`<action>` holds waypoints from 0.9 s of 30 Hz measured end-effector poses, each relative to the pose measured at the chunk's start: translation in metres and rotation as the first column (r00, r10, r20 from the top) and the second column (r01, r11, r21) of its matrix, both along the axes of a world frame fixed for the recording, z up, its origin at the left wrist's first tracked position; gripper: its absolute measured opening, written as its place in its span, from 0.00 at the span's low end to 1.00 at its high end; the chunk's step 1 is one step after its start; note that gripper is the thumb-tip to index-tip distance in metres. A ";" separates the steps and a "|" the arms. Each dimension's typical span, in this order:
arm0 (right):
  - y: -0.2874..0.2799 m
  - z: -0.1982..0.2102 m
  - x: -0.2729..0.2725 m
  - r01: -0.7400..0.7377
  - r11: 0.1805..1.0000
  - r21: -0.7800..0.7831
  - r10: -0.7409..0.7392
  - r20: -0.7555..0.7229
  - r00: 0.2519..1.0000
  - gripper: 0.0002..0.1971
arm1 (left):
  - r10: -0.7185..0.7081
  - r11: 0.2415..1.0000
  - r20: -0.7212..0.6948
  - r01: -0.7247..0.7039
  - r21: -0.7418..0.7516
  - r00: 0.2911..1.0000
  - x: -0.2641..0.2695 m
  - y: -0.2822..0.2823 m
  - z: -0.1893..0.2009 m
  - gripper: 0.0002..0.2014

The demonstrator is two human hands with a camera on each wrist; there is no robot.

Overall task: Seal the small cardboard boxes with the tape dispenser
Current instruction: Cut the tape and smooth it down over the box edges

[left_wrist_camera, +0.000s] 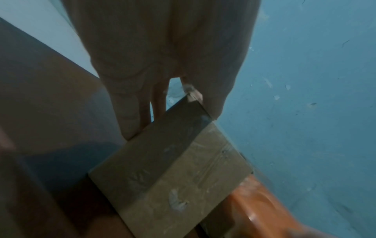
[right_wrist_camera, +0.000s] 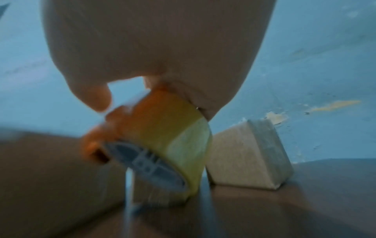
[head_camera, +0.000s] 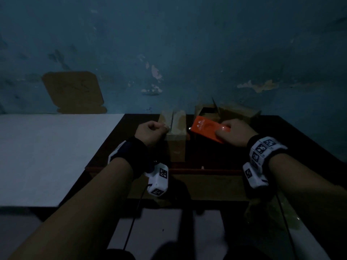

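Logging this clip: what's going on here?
A person is taping small boxes on a dark table. The left hand grips the near box, whose top seam looks untaped. The right hand holds the orange tape dispenser just right of it. Another box, flaps open, sits behind.

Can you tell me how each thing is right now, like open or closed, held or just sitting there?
Small brown cardboard box: upright on the dark table, top flaps folded down, seam showing.
Orange plastic tape dispenser: lifted, held beside the box.
Yellowish tape roll: loaded in the dispenser.
Second cardboard box: behind, flaps open.
Left hand: grips the small box.
Right hand: grips the dispenser.
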State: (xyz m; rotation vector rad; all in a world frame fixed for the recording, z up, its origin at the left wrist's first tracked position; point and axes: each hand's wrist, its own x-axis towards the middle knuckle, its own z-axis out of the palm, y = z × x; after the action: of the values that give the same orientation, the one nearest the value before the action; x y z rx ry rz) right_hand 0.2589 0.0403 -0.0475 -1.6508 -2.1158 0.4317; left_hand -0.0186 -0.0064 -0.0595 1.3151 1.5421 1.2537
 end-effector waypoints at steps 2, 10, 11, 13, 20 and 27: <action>-0.002 -0.009 -0.005 -0.042 0.999 0.026 0.040 0.069 0.997 0.14 | -0.041 0.999 0.000 0.041 -0.014 0.999 0.005 -0.006 0.004 0.12; -0.010 -0.036 -0.011 -0.023 1.000 0.015 0.021 0.121 0.992 0.17 | -0.135 0.986 -0.071 0.141 0.084 0.988 0.005 -0.029 -0.003 0.16; -0.012 -0.035 -0.011 -0.013 0.999 0.042 0.010 0.073 0.997 0.16 | -0.147 0.984 -0.074 0.153 0.094 0.986 0.001 -0.031 -0.003 0.18; -0.016 -0.031 -0.013 0.002 0.986 0.168 0.005 -0.042 0.999 0.12 | -0.121 0.983 -0.090 0.132 0.125 0.988 -0.009 -0.033 -0.003 0.17; -0.034 -0.027 -0.053 -0.096 0.990 0.104 0.138 -0.565 0.813 0.09 | -0.077 0.979 -0.072 0.089 0.183 0.994 -0.028 -0.033 -0.009 0.14; -0.038 -0.036 -0.070 -0.175 0.984 0.044 0.156 -0.698 0.699 0.11 | -0.179 0.970 -0.160 0.201 0.137 0.971 -0.027 -0.030 -0.013 0.15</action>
State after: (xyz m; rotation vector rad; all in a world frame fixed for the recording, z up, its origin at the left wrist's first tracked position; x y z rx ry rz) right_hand 0.1887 0.0018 -0.0834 -1.0417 -1.6580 0.9747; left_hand -0.0457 -0.0363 -0.0728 1.6461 1.4011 1.1931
